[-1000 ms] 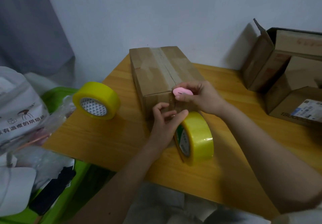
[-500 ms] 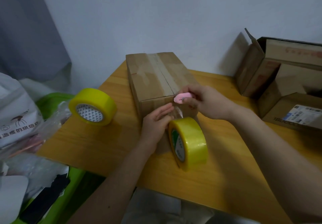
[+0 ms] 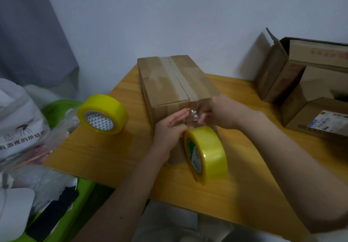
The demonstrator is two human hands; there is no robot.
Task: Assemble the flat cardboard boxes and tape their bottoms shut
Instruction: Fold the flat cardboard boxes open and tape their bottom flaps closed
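A brown cardboard box (image 3: 175,83) lies on the wooden table (image 3: 105,153), with clear tape running along its top seam and over the near edge. My left hand (image 3: 169,130) lies with straight fingers against the box's near face, fingertips touching the shiny loose tape end (image 3: 193,114). My right hand (image 3: 222,112) is closed at the same spot from the right; the small pink cutter it holds is mostly hidden in its fingers. A yellow tape roll (image 3: 207,153) stands on edge just in front of the box, below both hands.
A second yellow tape roll (image 3: 102,116) leans at the table's left edge. Several open cardboard boxes (image 3: 301,83) stand at the right against the wall. Left of the table, a green bin (image 3: 62,108) holds plastic bags (image 3: 20,128).
My right hand with the pink cutter has come down from the box's top edge to its near face. My left hand has flattened against that face, by the tape end.
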